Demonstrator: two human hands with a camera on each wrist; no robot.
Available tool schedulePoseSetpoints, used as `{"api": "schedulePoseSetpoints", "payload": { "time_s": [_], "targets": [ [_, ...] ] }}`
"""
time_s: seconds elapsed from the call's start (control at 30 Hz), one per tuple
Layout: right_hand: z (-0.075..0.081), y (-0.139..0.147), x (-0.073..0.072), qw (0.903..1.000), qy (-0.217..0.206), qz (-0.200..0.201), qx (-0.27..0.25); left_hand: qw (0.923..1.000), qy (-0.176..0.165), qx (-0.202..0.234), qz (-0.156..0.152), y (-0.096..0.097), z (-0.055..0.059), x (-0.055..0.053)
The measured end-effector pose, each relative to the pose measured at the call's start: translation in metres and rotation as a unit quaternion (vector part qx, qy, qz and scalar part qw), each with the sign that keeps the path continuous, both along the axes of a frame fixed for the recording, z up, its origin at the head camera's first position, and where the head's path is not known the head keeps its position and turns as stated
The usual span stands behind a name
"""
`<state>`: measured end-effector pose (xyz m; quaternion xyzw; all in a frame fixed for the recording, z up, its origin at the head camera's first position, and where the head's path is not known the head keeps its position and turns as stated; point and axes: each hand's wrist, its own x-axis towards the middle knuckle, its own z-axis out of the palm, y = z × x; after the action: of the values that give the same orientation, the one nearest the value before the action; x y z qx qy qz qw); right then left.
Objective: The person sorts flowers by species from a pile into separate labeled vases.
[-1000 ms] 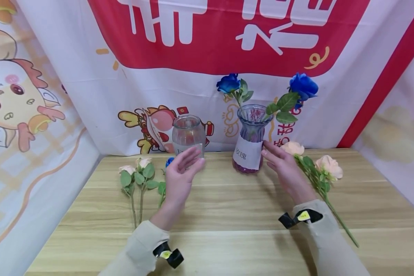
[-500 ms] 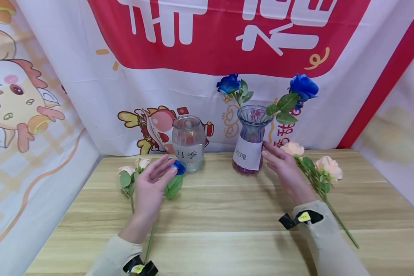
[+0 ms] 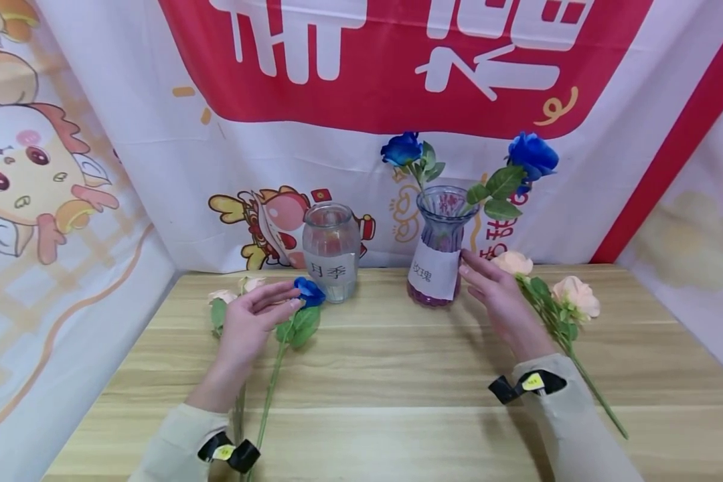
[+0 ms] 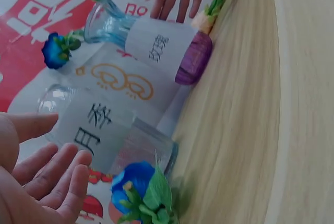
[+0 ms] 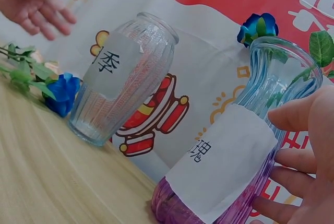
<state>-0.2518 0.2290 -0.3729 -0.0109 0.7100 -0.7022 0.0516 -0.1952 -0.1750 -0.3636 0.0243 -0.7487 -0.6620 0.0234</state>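
Note:
My left hand (image 3: 253,325) hovers over the left of the table with its fingers extended, holding nothing. Close to its fingertips is a blue rose (image 3: 309,292) lying on the wood. Pale pink roses (image 3: 221,296) lie partly hidden behind that hand. A clear glass jar (image 3: 331,234) with a white paper label stands upright behind the blue rose. To its right is a blue-and-purple glass vase (image 3: 438,241), also labelled, bearing two blue roses (image 3: 532,156). My right hand (image 3: 500,304) is at the vase's right side, its fingertips seemingly resting against the glass in the right wrist view (image 5: 300,166).
Peach-coloured flowers (image 3: 574,298) on long green stems lie on the right of the table, beside my right forearm. A printed cloth (image 3: 349,161) hangs right behind the jar and vase. The wooden table (image 3: 385,375) extends toward me.
My left hand has moved left and a little down, away from the front of the jar, uncovering its label and the lying blue rose. My right hand has stayed at the vase.

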Motion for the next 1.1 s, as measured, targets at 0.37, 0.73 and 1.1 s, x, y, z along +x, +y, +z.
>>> {"api": "schedulePoseSetpoints", "payload": {
  "time_s": [0.37,0.73,1.1],
  "targets": [
    [-0.002,0.0,-0.002,1.0,0.008,0.002,-0.001,0.9909,-0.065,-0.107,-0.05,-0.023,-0.027,-0.015],
    [-0.002,0.001,-0.001,1.0,-0.002,-0.003,0.001,0.9821,-0.105,-0.116,-0.105,-0.02,-0.04,-0.018],
    [-0.004,0.003,-0.002,1.0,0.006,-0.001,0.005,0.979,-0.101,-0.142,-0.105,-0.015,-0.043,-0.016]
  ]
}}
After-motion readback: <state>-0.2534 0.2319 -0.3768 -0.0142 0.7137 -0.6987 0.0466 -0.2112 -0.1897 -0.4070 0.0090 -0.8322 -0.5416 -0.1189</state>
